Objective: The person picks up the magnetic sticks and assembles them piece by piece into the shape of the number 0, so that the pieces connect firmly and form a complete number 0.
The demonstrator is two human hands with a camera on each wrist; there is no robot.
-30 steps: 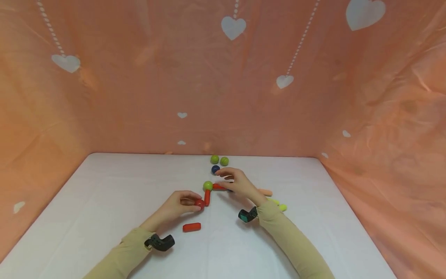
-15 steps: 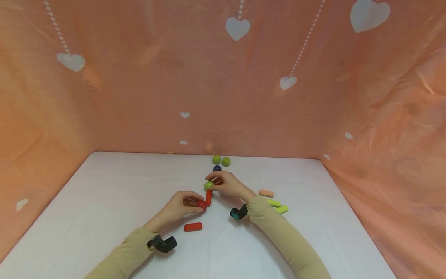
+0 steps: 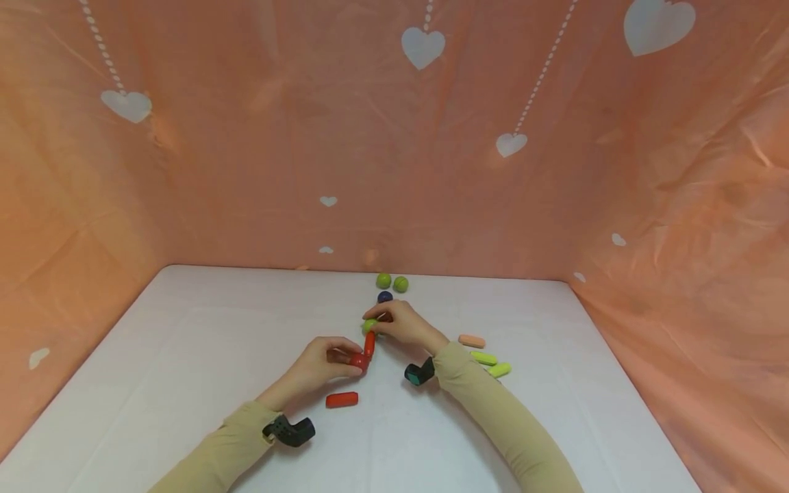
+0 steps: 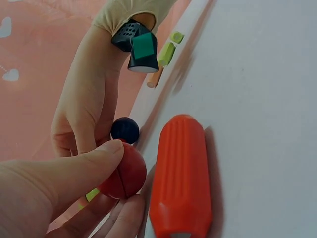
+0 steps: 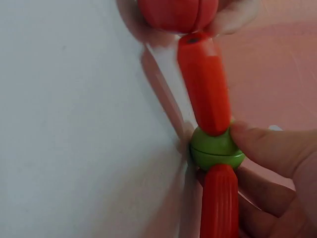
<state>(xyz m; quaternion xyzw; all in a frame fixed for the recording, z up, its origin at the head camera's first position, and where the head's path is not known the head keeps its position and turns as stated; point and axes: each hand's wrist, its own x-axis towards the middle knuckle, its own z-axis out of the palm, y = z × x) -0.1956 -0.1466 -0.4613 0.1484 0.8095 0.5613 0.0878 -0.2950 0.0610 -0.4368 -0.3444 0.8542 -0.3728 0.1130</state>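
Note:
In the head view my left hand [image 3: 324,361] pinches a red ball [image 4: 130,173] between thumb and fingers. My right hand [image 3: 403,324] grips a green ball [image 5: 216,148] with its thumb and fingers. Two red ridged rods join this ball: one rod [image 5: 204,84] reaches toward the red ball, its holed end right at the ball's surface. The other rod [image 5: 220,203] runs from the opposite side, mostly hidden by the right hand in the head view. A dark blue ball [image 4: 125,130] shows beyond the red ball in the left wrist view.
A loose red rod [image 3: 342,400] lies near the left wrist. Two green balls [image 3: 383,281] and a blue ball [image 3: 385,296] sit at the back of the white table [image 3: 246,308]. An orange rod [image 3: 471,341] and yellow-green rods [image 3: 483,358] lie by the right forearm.
My right hand has moved left from the far red rod onto the green ball and now grips it. The near rod has tilted slightly, and the red ball has shifted a little right.

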